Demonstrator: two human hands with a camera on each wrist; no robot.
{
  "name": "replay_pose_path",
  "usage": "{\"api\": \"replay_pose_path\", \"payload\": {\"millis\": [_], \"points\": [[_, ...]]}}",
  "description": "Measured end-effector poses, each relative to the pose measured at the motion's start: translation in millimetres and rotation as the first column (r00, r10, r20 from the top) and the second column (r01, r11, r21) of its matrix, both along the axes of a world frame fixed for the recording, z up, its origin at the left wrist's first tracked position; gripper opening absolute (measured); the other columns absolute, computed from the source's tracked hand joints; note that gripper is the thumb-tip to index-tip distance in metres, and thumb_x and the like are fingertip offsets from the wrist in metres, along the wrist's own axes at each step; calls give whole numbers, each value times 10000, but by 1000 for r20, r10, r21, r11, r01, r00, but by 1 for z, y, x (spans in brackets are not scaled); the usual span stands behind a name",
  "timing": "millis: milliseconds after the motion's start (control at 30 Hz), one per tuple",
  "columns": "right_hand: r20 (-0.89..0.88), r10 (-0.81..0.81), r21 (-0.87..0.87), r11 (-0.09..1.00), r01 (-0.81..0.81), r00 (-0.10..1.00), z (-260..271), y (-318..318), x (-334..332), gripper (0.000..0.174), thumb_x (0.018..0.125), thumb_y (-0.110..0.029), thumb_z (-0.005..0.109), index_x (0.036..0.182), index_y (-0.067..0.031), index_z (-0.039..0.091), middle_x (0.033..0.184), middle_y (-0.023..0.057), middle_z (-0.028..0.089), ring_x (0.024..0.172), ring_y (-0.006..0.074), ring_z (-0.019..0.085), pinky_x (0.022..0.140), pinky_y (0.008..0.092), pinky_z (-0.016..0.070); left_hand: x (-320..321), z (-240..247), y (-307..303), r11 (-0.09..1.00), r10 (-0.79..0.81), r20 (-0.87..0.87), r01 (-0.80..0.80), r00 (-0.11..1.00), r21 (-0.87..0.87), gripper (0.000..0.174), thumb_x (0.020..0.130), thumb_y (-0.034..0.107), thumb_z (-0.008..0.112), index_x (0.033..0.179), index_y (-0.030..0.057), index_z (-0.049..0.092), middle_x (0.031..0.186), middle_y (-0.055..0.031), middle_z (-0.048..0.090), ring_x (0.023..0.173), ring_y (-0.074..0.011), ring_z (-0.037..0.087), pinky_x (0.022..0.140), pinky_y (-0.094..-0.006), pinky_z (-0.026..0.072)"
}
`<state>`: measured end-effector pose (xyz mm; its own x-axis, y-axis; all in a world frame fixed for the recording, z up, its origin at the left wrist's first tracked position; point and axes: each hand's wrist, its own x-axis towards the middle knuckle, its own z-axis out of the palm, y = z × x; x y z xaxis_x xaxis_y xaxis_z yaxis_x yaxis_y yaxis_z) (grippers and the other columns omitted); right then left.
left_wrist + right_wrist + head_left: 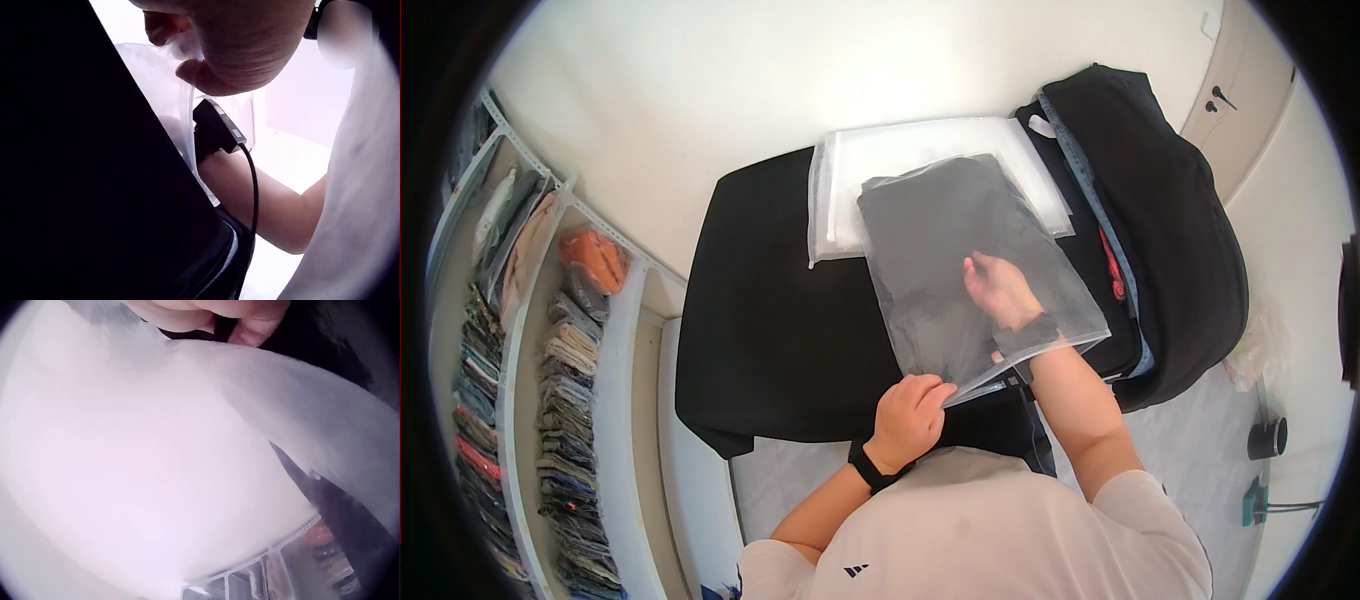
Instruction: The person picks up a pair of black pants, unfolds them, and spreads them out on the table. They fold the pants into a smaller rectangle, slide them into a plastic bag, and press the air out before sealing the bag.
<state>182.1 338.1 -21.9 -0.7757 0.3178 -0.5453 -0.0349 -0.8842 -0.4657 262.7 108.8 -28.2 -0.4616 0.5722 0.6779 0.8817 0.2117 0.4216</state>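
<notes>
A clear bag (930, 230) with a dark folded item inside lies slanted, its mouth toward the person's body. My left hand (905, 420) pinches the near left corner of the mouth; in the left wrist view the thumb and fingers of that hand (237, 47) grip the film (153, 84). Through the mouth, my right hand (1005, 290) reaches inside the bag, seen through the clear film over the dark item, fingers loosely bent and holding nothing visible. The right wrist view shows part of this hand (219, 312) at the top, with pale film (300, 406) below.
More clear bags (835, 190) lie under the far end, on a black-covered table (760, 300). A black garment pile (1160, 200) stands at the right. Shelves of folded clothes (570, 430) line the left wall. A cable (254, 194) hangs from the right wrist.
</notes>
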Motion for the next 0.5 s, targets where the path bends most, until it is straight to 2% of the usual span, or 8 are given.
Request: {"api": "replay_pose_path", "payload": {"millis": [100, 300, 333, 367, 400, 433, 467, 500], "points": [[-73, -62, -100, 993, 55, 995, -12, -1, -3, 382, 934, -37, 510, 1234, 119, 332, 1123, 186, 441, 882, 228, 576, 686, 262, 557, 1, -2, -2, 1000, 1, 10, -1, 1000, -6, 328, 611, -54, 580, 918, 51, 630, 870, -91, 560, 720, -270, 563, 600, -359, 472], [-54, 132, 42, 991, -129, 990, 10, -7, 22, 448, 914, -165, 600, 1249, 62, 407, 1158, 141, 476, 958, 236, 589, 766, 294, 515, -2, 5, -8, 1000, 26, 11, -26, 1000, -11, 324, 611, -54, 579, 912, 56, 630, 857, -96, 565, 719, -281, 559, 601, -363, 469], [-50, 291, 270, 925, -267, 956, 21, -7, 45, 489, 914, -165, 601, 1274, 79, 378, 1192, 163, 466, 1001, 255, 581, 805, 312, 513, -4, 6, -13, 999, 40, -9, -40, 999, -25, 328, 621, -34, 589, 930, 69, 631, 877, -83, 565, 735, -268, 559, 608, -364, 467], [-3, 439, 476, 791, -385, 898, 30, -6, 70, 529, 915, -165, 602, 1299, 96, 348, 1227, 184, 456, 1044, 274, 574, 844, 331, 510, -5, 7, -19, 998, 51, -25, -52, 998, -41, 332, 631, -14, 598, 947, 81, 632, 897, -70, 565, 750, -256, 558, 616, -364, 465], [19, 432, 465, 795, -390, 902, 33, -3, 94, 529, 915, -165, 602, 1299, 96, 348, 1227, 184, 456, 1044, 274, 574, 844, 331, 510, -8, 7, -25, 998, 35, -12, -35, 999, -56, 307, 643, -1, 622, 939, 79, 633, 906, -61, 569, 745, -260, 551, 615, -365, 463], [96, 638, 758, 451, -471, 764, 36, 2, 120, 473, 908, -168, 612, 1268, 77, 427, 1222, 188, 498, 1055, 262, 582, 855, 334, 504, -10, 11, -32, 999, -11, 22, 12, 1000, -53, 294, 652, 12, 642, 939, 77, 631, 915, -65, 571, 743, -257, 548, 614, -360, 461], [254, 765, 910, 18, -415, 592, 44, 11, 139, 422, 901, -171, 621, 1236, 58, 506, 1216, 192, 541, 1066, 250, 590, 867, 337, 497, -13, 17, -38, 997, -55, 50, 57, 997, -44, 284, 661, 26, 661, 938, 74, 630, 924, -69, 573, 741, -255, 545, 613, -355, 459], [308, 838, 883, -77, -462, 450, 60, 22, 154, 348, 897, -161, 623, 1176, 40, 567, 1164, 180, 589, 1046, 223, 603, 874, 322, 492, -16, 24, -43, 1000, -19, 97, 19, 995, 1, 281, 667, 40, 679, 942, 66, 625, 934, -73, 575, 734, -241, 544, 613, -344, 455]]}}
